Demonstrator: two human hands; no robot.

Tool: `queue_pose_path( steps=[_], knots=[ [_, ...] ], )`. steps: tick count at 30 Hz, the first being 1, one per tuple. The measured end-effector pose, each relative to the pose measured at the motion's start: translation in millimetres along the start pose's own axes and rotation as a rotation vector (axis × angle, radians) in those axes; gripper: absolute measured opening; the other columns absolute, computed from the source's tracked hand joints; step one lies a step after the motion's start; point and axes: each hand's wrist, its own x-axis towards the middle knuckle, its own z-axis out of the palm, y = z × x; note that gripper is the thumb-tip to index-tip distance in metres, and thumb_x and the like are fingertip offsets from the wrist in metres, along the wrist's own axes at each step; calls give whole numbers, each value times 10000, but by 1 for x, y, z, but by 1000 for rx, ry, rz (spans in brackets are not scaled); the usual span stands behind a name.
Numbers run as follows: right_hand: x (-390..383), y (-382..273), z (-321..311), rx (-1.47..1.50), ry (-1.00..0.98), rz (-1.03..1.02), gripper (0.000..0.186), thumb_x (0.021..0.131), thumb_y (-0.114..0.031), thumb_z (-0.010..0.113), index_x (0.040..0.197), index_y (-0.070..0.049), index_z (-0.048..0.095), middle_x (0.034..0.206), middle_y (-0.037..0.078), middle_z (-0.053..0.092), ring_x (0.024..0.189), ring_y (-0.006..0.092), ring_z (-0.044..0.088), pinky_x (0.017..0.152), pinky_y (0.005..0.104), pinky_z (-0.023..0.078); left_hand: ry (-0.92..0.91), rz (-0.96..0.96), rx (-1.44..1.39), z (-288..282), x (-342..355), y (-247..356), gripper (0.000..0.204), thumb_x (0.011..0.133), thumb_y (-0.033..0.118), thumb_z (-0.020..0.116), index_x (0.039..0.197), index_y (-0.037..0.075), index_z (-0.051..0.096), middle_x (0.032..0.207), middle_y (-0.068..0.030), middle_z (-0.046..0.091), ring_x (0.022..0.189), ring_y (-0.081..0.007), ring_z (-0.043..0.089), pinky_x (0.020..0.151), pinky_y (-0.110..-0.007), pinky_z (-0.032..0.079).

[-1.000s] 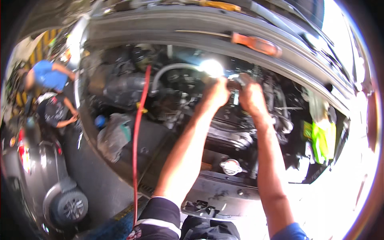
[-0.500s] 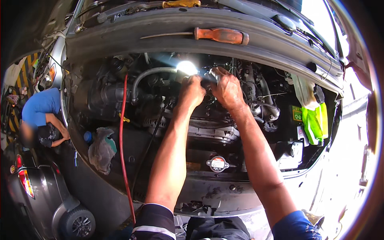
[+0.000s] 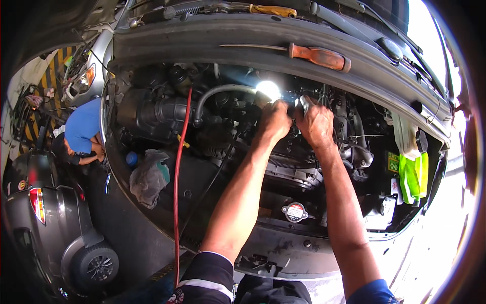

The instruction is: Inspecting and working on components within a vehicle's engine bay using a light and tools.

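Observation:
Both arms reach deep over the open engine bay, and the hands meet above the engine (image 3: 298, 152). My left hand (image 3: 275, 121) is closed, its fingertips just below a glaring white light (image 3: 268, 90); what it grips is hidden. Close beside it on the right, my right hand (image 3: 316, 124) has its fingers curled round something small and dark that I cannot make out. A grey curved hose (image 3: 218, 90) runs toward the light from the left. Nearer to me sits a silver radiator cap (image 3: 294, 212) with a round label.
A red hose (image 3: 180, 177) hangs across the bay's left side, by a grey rag (image 3: 148, 178). An orange-handled screwdriver (image 3: 320, 57) lies on the far ledge. Bright green cloth or plastic (image 3: 413, 175) is at right. A co-worker in blue (image 3: 83, 124) bends beside a dark car (image 3: 43, 202).
The whole scene has shifted right in the picture as the view turned. My hands stay close together by the light, still closed; less of the dark thing shows between them.

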Motion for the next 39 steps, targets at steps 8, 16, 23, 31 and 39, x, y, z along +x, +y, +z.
queue_pose_path(
  steps=[8, 16, 23, 31, 39],
  knots=[
    [2, 19, -17, -14, -117, -157, 217, 951, -235, 667, 1096, -83, 721, 987, 179, 731, 840, 376, 721, 733, 471, 584, -22, 125, -115, 8, -2, -14, 290, 838, -2, 649, 1080, 87, 782, 1032, -203, 755, 948, -341, 743, 860, -444, 559],
    [0, 15, -14, 157, -115, -143, 241, 868, -106, 691, 1105, -82, 727, 1079, 182, 718, 959, 410, 697, 852, 496, 564, 161, -9, -127, 29, -10, -10, 183, 862, 74, 674, 1013, 1, 749, 885, -253, 728, 816, -399, 736, 711, -465, 559],
    [-3, 4, 0, 72, -56, -23, 321, 825, -233, 763, 1082, -45, 720, 1041, 216, 734, 897, 421, 702, 825, 495, 563, 189, 15, -184, 27, -16, -2, 215, 862, 47, 653, 1061, 39, 734, 917, -249, 723, 905, -435, 720, 744, -488, 567],
    [6, 10, -7, 135, -126, -103, 304, 913, -198, 673, 1176, -46, 688, 1175, 223, 701, 1069, 400, 686, 950, 469, 559, 79, 9, -197, 25, -12, -4, 240, 827, -44, 627, 1032, 35, 724, 974, -240, 731, 974, -464, 692, 858, -537, 554],
    [1, 5, -8, 96, -105, -87, 254, 806, -67, 707, 1059, -79, 721, 975, 199, 725, 895, 419, 702, 817, 499, 569, 26, 42, -81, 33, -7, -13, 242, 876, 25, 641, 1093, 59, 742, 1050, -229, 729, 1038, -444, 681, 897, -528, 546]
  ],
)
